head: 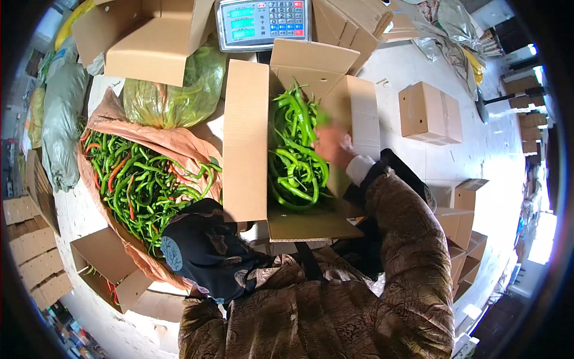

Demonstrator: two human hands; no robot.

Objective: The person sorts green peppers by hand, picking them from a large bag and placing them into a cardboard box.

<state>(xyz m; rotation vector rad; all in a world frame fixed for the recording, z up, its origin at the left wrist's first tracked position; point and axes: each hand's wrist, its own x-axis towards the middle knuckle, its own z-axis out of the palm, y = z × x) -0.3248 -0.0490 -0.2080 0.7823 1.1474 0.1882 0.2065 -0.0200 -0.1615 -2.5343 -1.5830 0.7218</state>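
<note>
Long green chili peppers [298, 152] lie heaped inside an upright cardboard box [245, 143] whose flaps stand open, directly before me. My right hand [334, 144] is over the box's right side, blurred; a green blur at its fingertips may be a pepper, but its grip is unclear. My left hand is out of view; the dark patterned sleeve on that side reaches behind the box's lower left flap. Left of the box, an open orange woven sack [152, 134] holds many green peppers [143, 188] with several red ones among them.
A digital scale display [264, 22] stands behind the box. Another open carton [148, 45] and a yellow-green plastic bag [179, 98] are at the upper left. A closed carton [430, 113] sits on the floor at right. An open carton [107, 264] with peppers is lower left.
</note>
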